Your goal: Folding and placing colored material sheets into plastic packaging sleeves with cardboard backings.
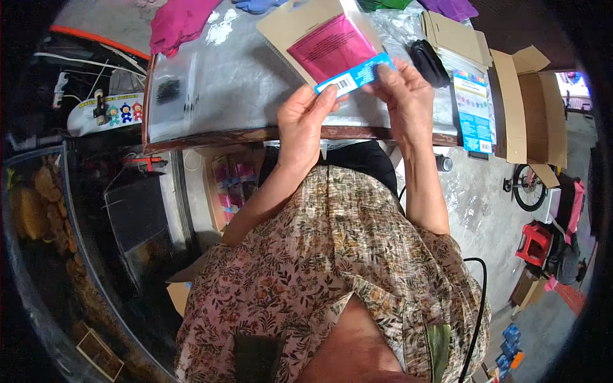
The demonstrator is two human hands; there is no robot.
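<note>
Over the table I hold a flat pink packet [333,50] with printed text, its near edge covered by a blue label strip [365,73] with a barcode. A beige card [273,30] lies against its far side; I cannot tell whether they are joined. My left hand [302,120] pinches the strip's left end between thumb and fingers. At the strip's right end, my right hand [410,102] grips with its thumb on top and its fingers partly hidden behind.
The table [223,96] has a plastic-like cover. Pink sheeting [182,22] lies at the far left; a black item [429,62] rests right of my hands. Blue-and-white printed packs [472,118] and beige cards [450,35] sit near an open cardboard box [516,105].
</note>
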